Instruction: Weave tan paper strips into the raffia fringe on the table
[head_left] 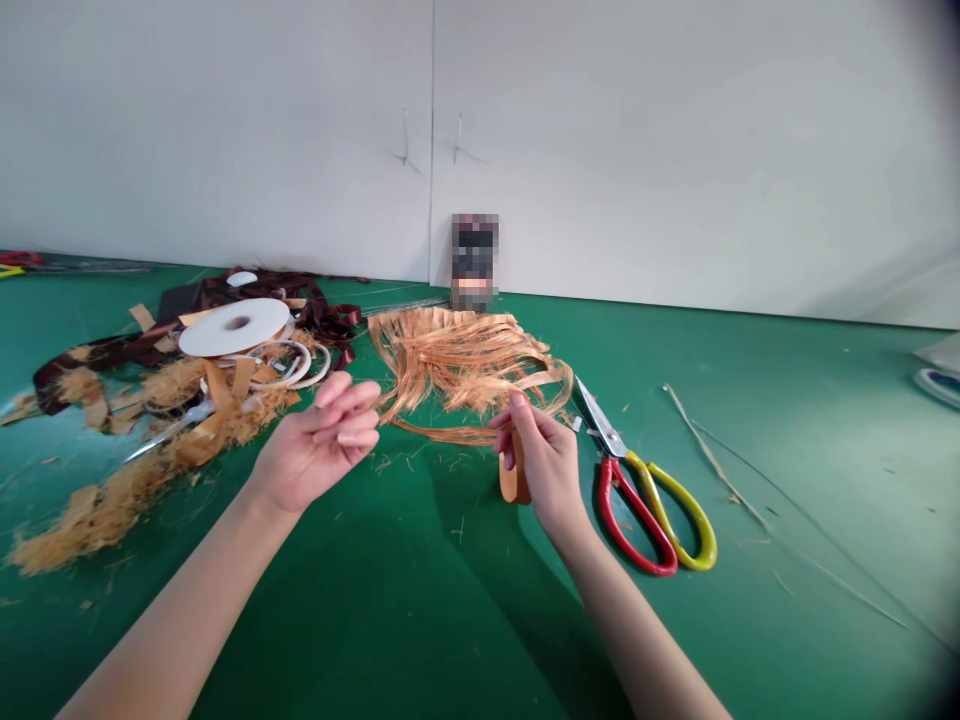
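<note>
Along the left edge of the green tabletop (360,620), toward the back, lay one pair of scissors (22,262), cut off by the frame. Next came a heap of scraps: dark brown ribbon (330,322), frayed tan material (97,520) trailing toward the front, a white spool (214,335) lying flat on top, and white rings (322,365) just beside it. Near the heap, the left hand (319,445) hung above the table with its fingers loosely curled; I could see nothing in them, and could not tell whether a thin fibre was pinched there.

Between and beyond the two hands spread a tan fringe (457,355), its strands fanned toward the front, with a blurred packet (474,258) upright behind it against the pale wall (675,150). The right hand (546,455) had thumb and fingers together on a tan strip (511,482), which hung in a loop below the fingertips, in front of the fringe.

The step in hand looked like handling that strip; the next move seemed to call for a steady pinch and a free left hand. Just right lay the larger scissors (613,442), red and yellow handled, untouched, then a pale strand (712,460).
</note>
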